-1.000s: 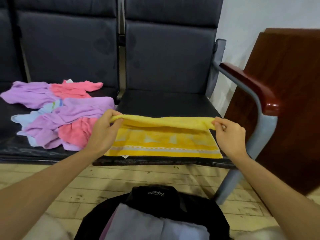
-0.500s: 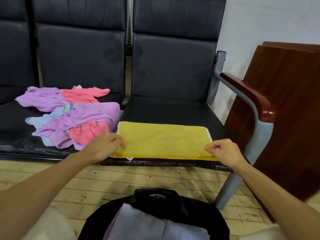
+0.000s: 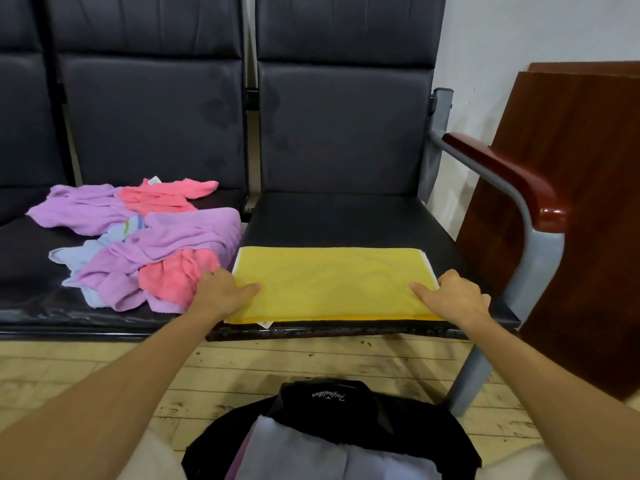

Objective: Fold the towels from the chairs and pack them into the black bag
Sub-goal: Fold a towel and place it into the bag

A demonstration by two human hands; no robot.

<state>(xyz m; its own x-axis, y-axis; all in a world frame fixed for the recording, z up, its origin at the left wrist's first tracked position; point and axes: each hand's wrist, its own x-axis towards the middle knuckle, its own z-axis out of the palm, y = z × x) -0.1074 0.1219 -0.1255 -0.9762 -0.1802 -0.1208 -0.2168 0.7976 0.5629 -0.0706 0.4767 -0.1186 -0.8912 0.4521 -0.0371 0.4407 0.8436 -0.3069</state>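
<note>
Since a second ago the lifted far edge has come down, so the yellow towel (image 3: pixel 332 282) now lies doubled and flat, and both hands have slid to its short ends.

At its 9 o'clock, on the neighbouring seat, the loose towels (image 3: pixel 138 251) sit in a crumpled purple, pink and pale-blue heap, just touching the left hand (image 3: pixel 221 294). That hand has its thumb laid on top of the towel and its fingers curled at the left edge, pinching it. The towel rests on the near part of the chair seat (image 3: pixel 346 220), a white label poking out at its front edge. The right hand (image 3: pixel 453 299) mirrors the left, one digit flat on top, the rest curled round the right edge.

The black bag (image 3: pixel 346 407) stands open on the floor at the towel's 6 o'clock, with pale cloth already inside.

The towel looks light, soft and limp, and would likely sag if lifted at one point. Holding both layers at the short ends should keep the fold aligned.
</note>
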